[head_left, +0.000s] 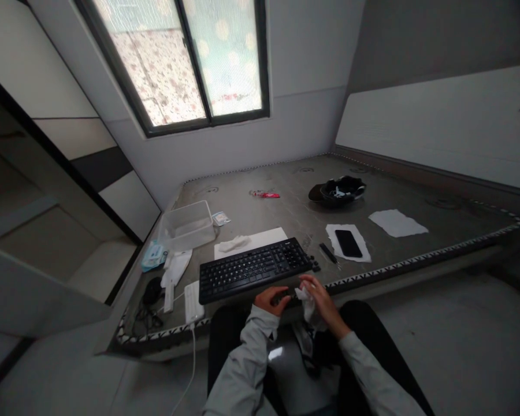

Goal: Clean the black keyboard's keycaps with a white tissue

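The person's right hand (319, 299) is closed around a crumpled white piece of tissue (307, 304), gripping it between thumb and fingers with the lower end hanging down. The left hand (272, 299) is just left of it, with the fingers curved toward the thumb; whether it pinches something small cannot be told. Both hands are at the near edge of a low platform covered in grey cloth (281, 211) with a black-and-white patterned border.

Just beyond the hands lies a long black keyboard (255, 267), slanting up toward the right, with a few small black keycaps (315, 264) by its right end. Behind it is a flat white sheet (268, 237) bearing another crumpled white tissue (234, 243).

To the right are a slim black tool (328, 253) and a black smartphone (348, 243) resting on a torn-edged white paper (333, 236). A second white paper (397, 223) lies farther right, and a dark brimmed cap (338, 191) sits at the far right.

On the left are a clear plastic box (187, 228), a blue-and-white packet (153, 256) and, nearer, a white power strip (193, 303).
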Tool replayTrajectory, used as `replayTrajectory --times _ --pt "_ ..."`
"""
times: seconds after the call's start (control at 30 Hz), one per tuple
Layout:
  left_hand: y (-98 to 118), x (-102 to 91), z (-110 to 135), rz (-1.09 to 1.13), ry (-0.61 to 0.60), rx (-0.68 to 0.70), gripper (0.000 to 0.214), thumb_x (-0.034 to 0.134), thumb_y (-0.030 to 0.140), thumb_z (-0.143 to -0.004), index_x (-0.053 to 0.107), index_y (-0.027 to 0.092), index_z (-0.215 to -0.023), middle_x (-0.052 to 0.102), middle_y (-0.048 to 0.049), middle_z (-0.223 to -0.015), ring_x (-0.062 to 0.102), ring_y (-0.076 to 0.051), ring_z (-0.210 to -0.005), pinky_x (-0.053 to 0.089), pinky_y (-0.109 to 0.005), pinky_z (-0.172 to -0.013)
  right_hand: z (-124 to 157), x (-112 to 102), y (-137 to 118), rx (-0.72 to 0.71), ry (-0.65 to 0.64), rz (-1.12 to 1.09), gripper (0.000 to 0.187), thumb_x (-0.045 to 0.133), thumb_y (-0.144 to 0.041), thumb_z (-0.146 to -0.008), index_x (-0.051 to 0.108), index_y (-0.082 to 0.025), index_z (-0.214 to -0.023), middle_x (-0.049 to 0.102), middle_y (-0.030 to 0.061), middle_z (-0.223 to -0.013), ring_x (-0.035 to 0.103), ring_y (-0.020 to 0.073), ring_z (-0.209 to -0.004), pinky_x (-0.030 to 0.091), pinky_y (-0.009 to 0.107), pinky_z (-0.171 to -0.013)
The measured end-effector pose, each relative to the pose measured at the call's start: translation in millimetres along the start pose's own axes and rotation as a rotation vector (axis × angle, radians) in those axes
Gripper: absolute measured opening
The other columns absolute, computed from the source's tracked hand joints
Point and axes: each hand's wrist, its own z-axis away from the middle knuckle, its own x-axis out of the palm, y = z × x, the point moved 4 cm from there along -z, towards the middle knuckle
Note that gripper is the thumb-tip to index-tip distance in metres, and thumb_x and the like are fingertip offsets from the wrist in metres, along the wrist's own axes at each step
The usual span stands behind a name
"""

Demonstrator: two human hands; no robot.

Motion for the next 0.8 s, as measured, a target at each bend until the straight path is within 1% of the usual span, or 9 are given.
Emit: replayTrajectory --times 0.1,0.17,0.23,0.33,0.43,0.57,0.6,0.7,0.8 --pt "-3.4 -1.9 4.7 -0.001 -0.011 -0.061 0.025 0.068 0.033 -0.079 0.074 0.020 -0.100 0.073 -0.0041 -0.085 0.056 -0.010 -0.052 0.049 -0.023 -0.052 -0.9 -0.3 13.5 0.101 0.003 -0.281 0.039 0.064 -0.039 -0.066 0.061 -0.023 -0.102 0.067 0.0030 -0.090 0.063 0.0214 -0.082 0.047 0.030 -0.070" --pt "-5.7 -0.4 5.7 0.007 -0.034 -0.057 0.025 0.068 0.034 -0.079 0.074 0.020 -0.099 0.072 -0.0046 -0.086 0.057 -0.011 -0.055 0.049 -0.023 -0.053 0.0 1.5 18.0 0.104 0.016 -0.329 0.042 0.068 -0.031 -0.060 0.062 -0.024 -0.101 0.067 0.0033 -0.097 0.063 0.0213 -0.088 0.047 0.029 -0.073" --pt "-7.4 2.0 5.9 0.024 -0.055 -0.044 0.025 0.069 0.035 -0.078 0.075 0.021 -0.098 0.071 -0.0054 -0.090 0.060 -0.012 -0.061 0.050 -0.022 -0.053 1.5 4.2 19.6 0.066 0.039 -0.302 0.047 0.073 -0.030 -0.057 0.062 -0.025 -0.102 0.066 0.0033 -0.102 0.062 0.0216 -0.092 0.048 0.029 -0.076" --pt "-9.3 5.2 5.9 0.059 -0.073 -0.054 0.026 0.071 0.035 -0.075 0.075 0.024 -0.099 0.070 -0.0062 -0.103 0.063 -0.012 -0.067 0.051 -0.021 -0.052 4.1 9.6 23.9 0.063 0.056 -0.203 0.048 0.079 -0.041 -0.058 0.064 -0.022 -0.099 0.068 0.0052 -0.096 0.062 0.0225 -0.086 0.048 0.030 -0.072" --pt "-10.7 7.5 5.7 0.114 -0.060 -0.089 0.025 0.072 0.031 -0.074 0.075 0.024 -0.099 0.067 -0.0074 -0.117 0.067 -0.016 -0.079 0.053 -0.022 -0.054 6.5 15.7 30.2 0.121 0.024 -0.150 0.046 0.076 -0.055 -0.062 0.068 -0.017 -0.087 0.070 0.0073 -0.084 0.062 0.0215 -0.075 0.048 0.030 -0.065" --pt "-12.1 11.2 6.2 0.193 -0.057 -0.133 0.027 0.071 0.030 -0.075 0.075 0.021 -0.100 0.067 -0.0084 -0.121 0.067 -0.022 -0.097 0.055 -0.025 -0.060 8.0 21.5 31.1 0.150 -0.035 -0.170 0.048 0.075 -0.057 -0.065 0.073 -0.017 -0.090 0.072 0.0085 -0.090 0.063 0.0215 -0.079 0.049 0.029 -0.069" --pt "-13.1 12.1 6.9 0.207 -0.064 -0.162 0.028 0.071 0.031 -0.075 0.074 0.021 -0.101 0.069 -0.0082 -0.116 0.068 -0.022 -0.094 0.056 -0.025 -0.060 8.0 22.6 29.9 0.149 -0.053 -0.166 0.047 0.075 -0.057 -0.066 0.074 -0.017 -0.091 0.073 0.0088 -0.092 0.064 0.0219 -0.081 0.049 0.030 -0.070" --pt "-16.2 13.7 9.5 0.243 -0.106 -0.247 0.031 0.071 0.033 -0.075 0.073 0.020 -0.104 0.074 -0.0066 -0.101 0.069 -0.017 -0.070 0.055 -0.025 -0.055 7.8 25.3 26.2 0.157 -0.102 -0.186 0.047 0.073 -0.057 -0.069 0.075 -0.018 -0.095 0.073 0.0088 -0.096 0.065 0.0220 -0.081 0.049 0.029 -0.068" --pt "-17.4 10.9 10.0 0.274 -0.104 -0.214 0.032 0.070 0.034 -0.076 0.073 0.023 -0.106 0.071 -0.0067 -0.112 0.068 -0.014 -0.065 0.055 -0.023 -0.051 7.6 25.1 25.1 0.204 -0.093 -0.259 0.047 0.072 -0.056 -0.070 0.073 -0.021 -0.102 0.073 0.0075 -0.095 0.066 0.0209 -0.078 0.049 0.028 -0.065"
